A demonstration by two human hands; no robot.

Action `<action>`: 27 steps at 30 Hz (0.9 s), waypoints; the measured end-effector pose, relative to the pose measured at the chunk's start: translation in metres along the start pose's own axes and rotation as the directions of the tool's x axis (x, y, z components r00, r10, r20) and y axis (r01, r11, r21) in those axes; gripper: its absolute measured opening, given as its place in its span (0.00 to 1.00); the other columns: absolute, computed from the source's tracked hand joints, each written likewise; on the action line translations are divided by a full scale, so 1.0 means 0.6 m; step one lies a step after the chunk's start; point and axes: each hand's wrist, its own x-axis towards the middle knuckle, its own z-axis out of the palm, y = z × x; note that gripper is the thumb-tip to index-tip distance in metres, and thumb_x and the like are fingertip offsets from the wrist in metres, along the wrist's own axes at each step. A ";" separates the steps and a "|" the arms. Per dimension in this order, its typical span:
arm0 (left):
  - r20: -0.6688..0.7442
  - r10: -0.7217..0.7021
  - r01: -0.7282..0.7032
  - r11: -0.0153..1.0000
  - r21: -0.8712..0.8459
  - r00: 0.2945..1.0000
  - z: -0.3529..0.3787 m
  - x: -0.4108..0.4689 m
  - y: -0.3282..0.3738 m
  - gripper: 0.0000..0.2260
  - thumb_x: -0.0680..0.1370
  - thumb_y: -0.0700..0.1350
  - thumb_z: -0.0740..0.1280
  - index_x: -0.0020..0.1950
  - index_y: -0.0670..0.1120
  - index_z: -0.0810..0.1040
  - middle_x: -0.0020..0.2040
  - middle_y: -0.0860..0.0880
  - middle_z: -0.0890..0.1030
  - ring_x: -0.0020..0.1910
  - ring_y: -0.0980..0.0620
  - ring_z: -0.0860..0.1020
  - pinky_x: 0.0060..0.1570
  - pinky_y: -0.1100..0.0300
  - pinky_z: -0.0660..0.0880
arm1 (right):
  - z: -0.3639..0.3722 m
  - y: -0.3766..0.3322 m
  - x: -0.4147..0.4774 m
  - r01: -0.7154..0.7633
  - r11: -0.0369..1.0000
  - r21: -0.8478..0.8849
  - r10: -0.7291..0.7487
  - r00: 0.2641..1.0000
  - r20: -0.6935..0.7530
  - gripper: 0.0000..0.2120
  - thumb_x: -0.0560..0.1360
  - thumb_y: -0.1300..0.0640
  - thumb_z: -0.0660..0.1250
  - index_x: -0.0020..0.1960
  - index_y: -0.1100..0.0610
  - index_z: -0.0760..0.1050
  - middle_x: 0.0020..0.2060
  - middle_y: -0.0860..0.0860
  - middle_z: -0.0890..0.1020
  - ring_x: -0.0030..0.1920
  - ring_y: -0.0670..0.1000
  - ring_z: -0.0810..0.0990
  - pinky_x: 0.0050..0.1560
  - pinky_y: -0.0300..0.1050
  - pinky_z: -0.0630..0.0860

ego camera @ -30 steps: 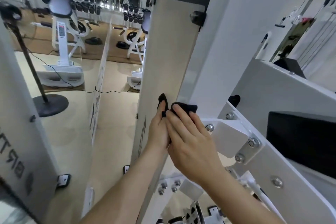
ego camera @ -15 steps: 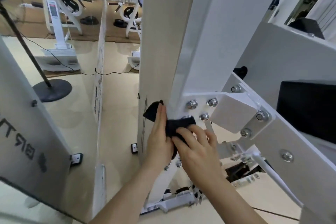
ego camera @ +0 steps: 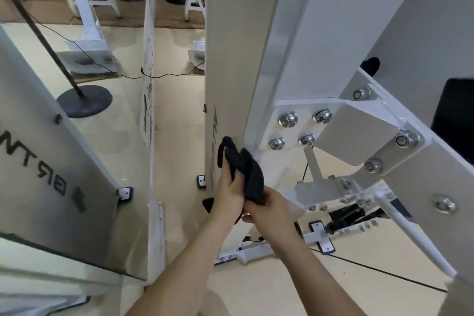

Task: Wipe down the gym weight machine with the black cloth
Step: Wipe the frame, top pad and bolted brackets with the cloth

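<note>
Left hand [ego camera: 229, 191] holding black cloth [ego camera: 250, 174], post edge [ego camera: 252, 100]

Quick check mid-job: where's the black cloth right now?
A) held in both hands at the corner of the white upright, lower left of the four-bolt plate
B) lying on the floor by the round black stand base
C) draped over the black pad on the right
A: the left hand and right hand both hold the black cloth against the white upright's corner, just lower left of the four-bolt plate.
</note>
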 end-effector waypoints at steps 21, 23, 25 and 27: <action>-0.060 0.518 -0.441 0.779 0.445 0.853 -0.008 -0.015 0.027 0.14 0.69 0.33 0.74 0.42 0.50 0.76 0.44 0.56 0.76 0.41 0.52 0.77 0.41 0.62 0.75 | 0.021 -0.031 0.026 0.395 0.871 0.292 -0.088 0.710 -0.699 0.10 0.74 0.69 0.66 0.49 0.55 0.79 0.45 0.55 0.81 0.42 0.49 0.80 0.43 0.39 0.78; -0.077 0.458 -0.358 0.779 0.516 0.886 -0.011 -0.001 -0.008 0.13 0.70 0.37 0.75 0.40 0.50 0.73 0.42 0.55 0.75 0.38 0.52 0.76 0.38 0.63 0.73 | 0.020 0.002 0.041 0.241 0.890 0.388 0.087 0.745 -0.661 0.08 0.74 0.68 0.64 0.48 0.59 0.77 0.39 0.54 0.80 0.38 0.49 0.77 0.42 0.46 0.76; -0.130 0.247 -0.147 0.843 0.518 0.960 -0.015 0.005 -0.058 0.13 0.70 0.41 0.76 0.38 0.50 0.71 0.38 0.54 0.76 0.36 0.51 0.75 0.36 0.62 0.72 | 0.022 0.033 0.052 0.101 0.911 0.399 0.184 0.767 -0.615 0.06 0.73 0.67 0.63 0.45 0.58 0.76 0.38 0.54 0.80 0.39 0.53 0.77 0.42 0.49 0.77; -0.196 0.024 0.058 0.913 0.403 0.980 -0.019 0.008 -0.096 0.12 0.70 0.41 0.75 0.38 0.48 0.72 0.34 0.53 0.77 0.36 0.49 0.76 0.36 0.63 0.72 | 0.024 0.052 0.060 0.024 0.931 0.364 0.215 0.770 -0.600 0.06 0.71 0.67 0.64 0.43 0.57 0.75 0.39 0.56 0.81 0.40 0.55 0.78 0.45 0.53 0.78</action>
